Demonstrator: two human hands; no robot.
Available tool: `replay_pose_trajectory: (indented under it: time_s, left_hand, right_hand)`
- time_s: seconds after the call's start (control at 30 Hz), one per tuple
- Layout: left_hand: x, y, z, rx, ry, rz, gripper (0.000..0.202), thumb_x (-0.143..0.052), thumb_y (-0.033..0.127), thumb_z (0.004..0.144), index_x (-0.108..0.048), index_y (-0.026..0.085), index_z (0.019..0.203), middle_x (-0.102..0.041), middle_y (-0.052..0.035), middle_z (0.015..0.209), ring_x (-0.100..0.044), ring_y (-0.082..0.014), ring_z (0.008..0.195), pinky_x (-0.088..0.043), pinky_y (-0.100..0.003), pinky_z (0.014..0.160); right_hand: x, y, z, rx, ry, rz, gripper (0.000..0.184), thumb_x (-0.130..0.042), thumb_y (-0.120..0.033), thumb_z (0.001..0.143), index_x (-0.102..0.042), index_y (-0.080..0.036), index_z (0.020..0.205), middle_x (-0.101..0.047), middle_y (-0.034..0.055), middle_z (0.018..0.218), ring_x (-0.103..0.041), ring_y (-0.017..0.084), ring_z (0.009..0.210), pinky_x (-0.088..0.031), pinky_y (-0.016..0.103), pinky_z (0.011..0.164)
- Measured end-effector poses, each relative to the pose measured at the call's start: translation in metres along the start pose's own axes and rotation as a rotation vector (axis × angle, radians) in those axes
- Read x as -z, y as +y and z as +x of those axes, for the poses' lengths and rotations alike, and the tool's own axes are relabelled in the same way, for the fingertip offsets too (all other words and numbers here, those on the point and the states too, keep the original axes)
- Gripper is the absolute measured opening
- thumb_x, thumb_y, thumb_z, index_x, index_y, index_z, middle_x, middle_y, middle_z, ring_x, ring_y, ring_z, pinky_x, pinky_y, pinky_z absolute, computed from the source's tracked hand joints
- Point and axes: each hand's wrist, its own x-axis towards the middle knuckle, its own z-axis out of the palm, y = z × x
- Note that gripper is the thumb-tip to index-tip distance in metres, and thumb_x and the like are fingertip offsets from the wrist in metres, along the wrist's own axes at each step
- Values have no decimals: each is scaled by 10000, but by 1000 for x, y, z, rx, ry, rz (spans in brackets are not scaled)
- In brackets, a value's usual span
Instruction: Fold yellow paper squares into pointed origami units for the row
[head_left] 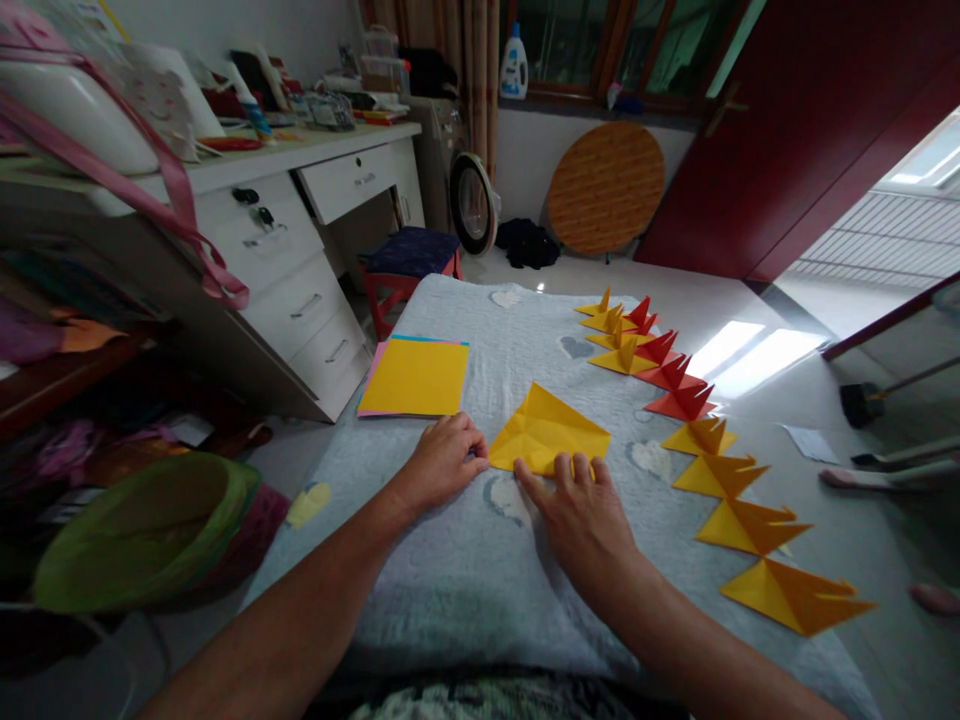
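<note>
A creased, partly folded sheet of yellow origami paper (pixel 551 425) lies flat on the cloth-covered table (pixel 442 570). My left hand (pixel 448 452) is curled at the sheet's left corner, thumb and forefinger pinched together there. My right hand (pixel 581 500) rests on the sheet's near edge, fingers stretched out and pressing on the paper. Left of the sheet lies a stack of square paper (pixel 416 377), yellow on top with pink and blue edges showing beneath. Along the right side stand folded yellow paper cranes (pixel 787 595) and red paper cranes (pixel 679 400).
A white desk (pixel 270 240) with drawers stands to the left, beside a green-lined bin (pixel 142 530). Behind the table are a stool (pixel 412 255), a washing machine with its door (pixel 474 205) ajar, and a round wooden board (pixel 606 188). A dark red door (pixel 795 140) is at right.
</note>
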Motion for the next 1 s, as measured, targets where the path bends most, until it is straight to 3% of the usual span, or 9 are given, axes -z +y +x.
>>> replay_pose_trajectory:
  time_s: [0.13,0.3,0.37,0.43,0.5,0.57,0.63,0.77,1.0]
  left_hand:
    - [-1,0,-1,-8,5,0,55,-649,205,834,-696,190,808,-619,-46,934,-572,-217,963,-420,-326,857]
    - [-1,0,-1,-8,12,4,61,-641,211,834,-693,195,807,-616,-46,933,-568,-222,958,-416,-331,849]
    - [-1,0,-1,-5,3,8,62,-641,220,835,-693,195,811,-614,-47,939,-567,-225,962,-415,-335,848]
    - [-1,0,0,-2,-5,13,65,-639,227,838,-693,198,815,-613,-48,946,-565,-228,969,-414,-338,854]
    - [0,0,0,1,-9,13,67,-637,228,839,-692,197,816,-614,-50,952,-565,-229,974,-415,-342,859]
    - [0,0,0,-2,-9,10,64,-637,223,838,-691,195,817,-617,-52,958,-566,-229,977,-416,-344,866]
    - [0,0,0,-6,-8,6,56,-641,216,832,-689,194,815,-620,-52,958,-567,-229,976,-419,-342,864]
    - [1,0,0,2,-12,3,48,-645,214,824,-688,198,810,-621,-47,945,-568,-225,961,-422,-337,851]
    - [1,0,0,5,-18,-18,44,-653,200,820,-697,195,817,-617,-47,948,-568,-224,964,-415,-340,849]
  right_hand:
    - [-8,3,-2,91,98,57,493,-486,-126,933,-515,-225,1415,-564,143,1333,-495,322,1191,-359,487,1009]
    - [-7,11,5,152,70,241,393,-491,-139,933,-565,-184,1316,-612,112,1208,-533,245,1046,-424,374,918]
    - [-11,18,12,96,107,341,373,-472,-147,943,-571,-219,1296,-601,93,1242,-525,232,1085,-414,358,942]
    - [-19,26,20,-71,212,456,390,-488,-190,935,-536,-171,1321,-587,121,1273,-511,245,1140,-406,375,984]
    - [-31,34,26,-202,312,586,528,-547,-255,894,-447,-101,1390,-585,163,1260,-503,275,1179,-401,418,1019]
    - [-43,41,30,-267,359,751,642,-600,-303,838,-403,-99,1414,-622,133,1140,-563,265,1072,-442,425,971]
    - [-50,47,30,-321,352,865,675,-624,-348,799,-417,-117,1399,-638,83,1000,-599,250,954,-481,411,881]
    - [-51,55,26,-418,386,867,627,-674,-438,748,-529,-136,1279,-622,91,999,-587,259,946,-470,417,862]
    - [-34,64,22,-292,136,770,188,-656,-357,806,-660,-175,759,-640,57,855,-564,198,812,-395,310,754]
